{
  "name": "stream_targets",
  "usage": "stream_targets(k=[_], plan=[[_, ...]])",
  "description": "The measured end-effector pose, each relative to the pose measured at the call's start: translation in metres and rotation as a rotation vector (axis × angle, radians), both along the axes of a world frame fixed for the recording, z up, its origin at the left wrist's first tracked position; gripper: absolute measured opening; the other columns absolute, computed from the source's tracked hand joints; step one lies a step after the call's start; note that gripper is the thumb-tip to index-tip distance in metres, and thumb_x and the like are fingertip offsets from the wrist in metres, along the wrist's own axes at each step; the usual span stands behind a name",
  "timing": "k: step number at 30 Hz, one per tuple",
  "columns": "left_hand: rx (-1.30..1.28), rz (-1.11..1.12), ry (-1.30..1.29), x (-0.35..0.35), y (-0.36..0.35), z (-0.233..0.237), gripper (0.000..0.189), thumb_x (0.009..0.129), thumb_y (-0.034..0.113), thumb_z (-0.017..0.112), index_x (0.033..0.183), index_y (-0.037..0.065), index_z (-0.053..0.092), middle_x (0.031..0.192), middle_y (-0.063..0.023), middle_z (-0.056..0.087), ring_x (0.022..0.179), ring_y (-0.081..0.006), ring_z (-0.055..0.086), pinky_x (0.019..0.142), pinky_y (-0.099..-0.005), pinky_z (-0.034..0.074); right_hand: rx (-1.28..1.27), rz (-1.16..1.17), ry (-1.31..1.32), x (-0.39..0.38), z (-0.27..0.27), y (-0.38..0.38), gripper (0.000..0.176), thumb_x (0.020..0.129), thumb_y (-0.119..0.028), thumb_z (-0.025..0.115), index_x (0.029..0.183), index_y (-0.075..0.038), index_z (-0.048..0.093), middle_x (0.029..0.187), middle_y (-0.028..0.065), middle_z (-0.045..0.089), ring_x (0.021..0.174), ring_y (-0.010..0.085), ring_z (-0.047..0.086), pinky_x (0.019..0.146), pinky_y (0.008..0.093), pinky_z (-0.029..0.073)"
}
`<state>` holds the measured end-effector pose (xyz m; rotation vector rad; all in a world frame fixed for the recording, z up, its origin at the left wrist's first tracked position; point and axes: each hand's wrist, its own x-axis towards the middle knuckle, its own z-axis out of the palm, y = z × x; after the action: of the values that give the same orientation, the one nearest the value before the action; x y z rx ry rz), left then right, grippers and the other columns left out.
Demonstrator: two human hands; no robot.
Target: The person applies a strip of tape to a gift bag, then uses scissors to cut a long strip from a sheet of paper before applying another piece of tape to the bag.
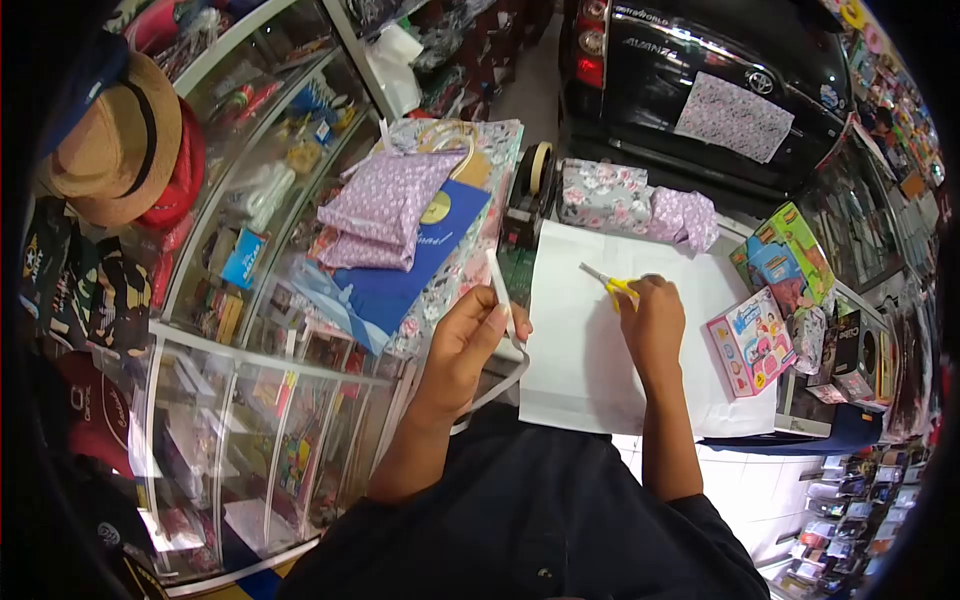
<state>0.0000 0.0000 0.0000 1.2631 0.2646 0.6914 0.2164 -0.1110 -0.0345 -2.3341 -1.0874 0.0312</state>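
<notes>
My left hand (470, 340) pinches a narrow white ribbon (493, 272) between thumb and fingers. One end of the ribbon stands up above the fingers, and the rest loops down past my wrist. Over the white paper sheet (570, 340), my right hand (653, 318) has its fingers closed at the yellow handles of a pair of scissors (612, 284). The scissor blades point up and left, away from me. My fingers partly hide the handles.
Left of the sheet lie a purple patterned package (390, 205) and a blue folder (420, 260). A tape dispenser (525, 195) and floral wrapped parcel (605, 192) stand behind. A pink toy box (750, 342) sits at right. Glass display cases (250, 350) flank my left; a black car (690, 90) stands beyond.
</notes>
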Motion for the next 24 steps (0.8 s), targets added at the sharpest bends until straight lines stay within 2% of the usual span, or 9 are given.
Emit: stream_targets(k=[1,2,3,5,7,8,12,19,24], plan=[[-0.011,-0.003,-0.006,0.0,-0.004,0.004,0.026,0.104,0.027,0.05,0.11,0.002,0.051,0.094,-0.0067,0.058,0.09,-0.0129,0.053,0.088,-0.0297,0.042,0.24,0.085,-0.093,-0.004,0.003,-0.002,0.021,0.082,-0.018,0.075,0.095,-0.001,0.072,0.107,0.0189,0.069,0.092,0.0369,0.064,0.075,0.0433,0.052],[-0.017,-0.006,-0.014,0.001,-0.007,0.007,0.024,0.104,0.026,0.049,0.107,0.002,0.051,0.091,-0.0053,0.057,0.088,-0.0122,0.052,0.087,-0.0288,0.042,0.392,0.189,0.238,-0.011,0.01,-0.002,0.023,0.083,-0.017,0.075,0.098,0.0,0.071,0.105,0.016,0.07,0.096,0.0325,0.065,0.077,0.0411,0.051],[-0.031,0.003,-0.001,0.001,-0.005,-0.005,0.024,0.104,0.026,0.049,0.107,0.002,0.051,0.091,-0.0053,0.057,0.088,-0.0122,0.052,0.087,-0.0288,0.042,0.3,0.275,0.591,-0.023,0.018,-0.001,0.03,0.084,-0.016,0.074,0.109,-0.001,0.068,0.108,0.0127,0.07,0.102,0.0273,0.064,0.086,0.0376,0.05],[0.083,-0.004,-0.104,0.003,-0.006,-0.01,0.026,0.105,0.028,0.047,0.104,0.003,0.05,0.088,-0.0044,0.056,0.085,-0.0111,0.051,0.086,-0.028,0.042,0.392,0.694,0.729,-0.04,0.021,0.001,0.04,0.084,-0.017,0.075,0.119,0.0,0.063,0.112,0.01,0.069,0.106,0.0207,0.063,0.095,0.0355,0.047],[0.128,0.0,-0.165,0.002,-0.004,-0.011,0.025,0.105,0.029,0.048,0.103,0.003,0.049,0.087,-0.0043,0.055,0.084,-0.0103,0.05,0.085,-0.0277,0.042,0.452,0.858,0.986,-0.057,0.004,0.006,0.042,0.085,-0.016,0.076,0.119,0.001,0.061,0.115,0.0098,0.066,0.107,0.0184,0.061,0.099,0.0356,0.046],[0.112,0.015,-0.17,-0.001,-0.005,-0.011,0.025,0.104,0.029,0.05,0.104,0.004,0.048,0.086,-0.0042,0.054,0.084,-0.0106,0.05,0.084,-0.0278,0.042,0.555,0.797,1.13,-0.07,0.004,0.007,0.037,0.085,-0.013,0.076,0.116,0.001,0.061,0.1,0.0063,0.067,0.098,0.0135,0.062,0.092,0.0323,0.048],[0.107,0.078,-0.231,-0.01,0.003,-0.021,0.025,0.101,0.028,0.055,0.107,0.005,0.049,0.084,-0.0036,0.054,0.083,-0.0117,0.05,0.08,-0.0277,0.042,0.353,0.745,1.244,-0.068,0.004,0.008,0.023,0.084,-0.007,0.075,0.105,0.001,0.067,0.071,-0.002,0.062,0.07,0.006,0.057,0.072,0.0242,0.047],[0.257,0.209,-0.182,-0.044,0.029,-0.031,0.012,0.095,0.01,0.063,0.099,0.004,0.054,0.083,-0.0058,0.054,0.083,-0.0168,0.052,0.08,-0.0316,0.044,0.252,0.746,1.038,-0.062,0.014,0.016,0.019,0.082,-0.005,0.077,0.099,0.0,0.072,0.071,-0.0016,0.061,0.07,0.0046,0.055,0.069,0.0229,0.047],[0.288,0.268,-0.14,-0.072,0.048,-0.033,0.026,0.089,0.013,0.072,0.107,0.001,0.058,0.085,-0.0071,0.06,0.086,-0.0185,0.056,0.078,-0.0315,0.046,0.256,0.716,0.931,-0.063,0.014,0.025,0.017,0.078,-0.011,0.082,0.089,0.0,0.075,0.069,0.0007,0.067,0.06,0.0048,0.053,0.057,0.0216,0.044]])
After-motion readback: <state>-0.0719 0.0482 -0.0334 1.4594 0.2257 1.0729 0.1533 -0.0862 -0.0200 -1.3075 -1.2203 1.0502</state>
